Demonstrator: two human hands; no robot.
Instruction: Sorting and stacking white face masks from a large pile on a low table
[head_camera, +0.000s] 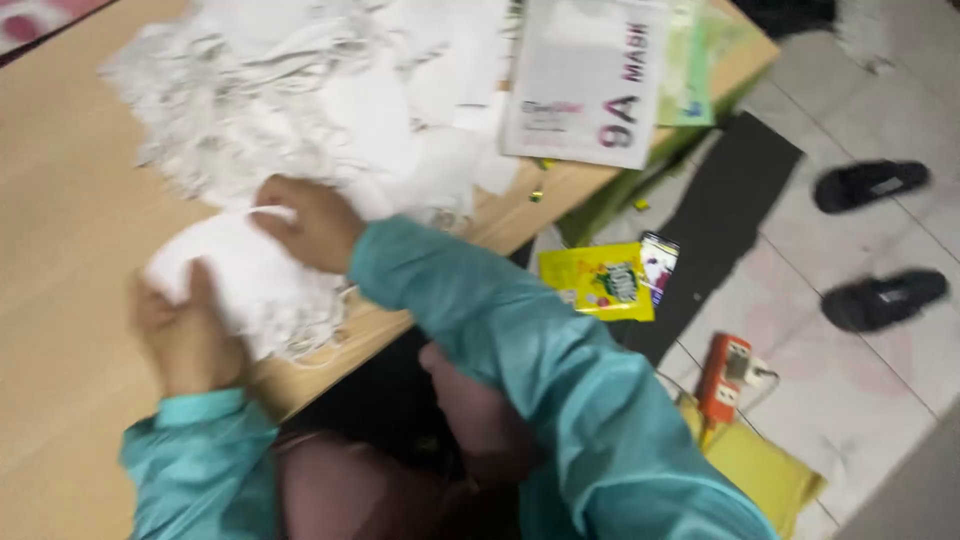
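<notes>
- Nearest the camera are two teal sleeves (560, 400), reaching from the bottom edge up to a light wooden table (60, 230).
- The left hand (185, 335) is curled, fingers folded onto the near edge of a white face mask (235, 270); it grips the mask from below.
- The right hand (310, 222) is closed on the mask's far edge, knuckles up, with a thin white ear loop running by its fingers.
- The mask lies flat on the table near its front edge, between the two hands; it looks soft, pale and blurred.
- Just beyond it spreads a loose heap of white masks (300, 100) with tangled loops.
- A white printed packet (585, 80) rests at the table's far corner.
- On the tiled floor lie a yellow snack packet (598, 282), an orange power strip (725, 375) and two black sandals (868, 185).
</notes>
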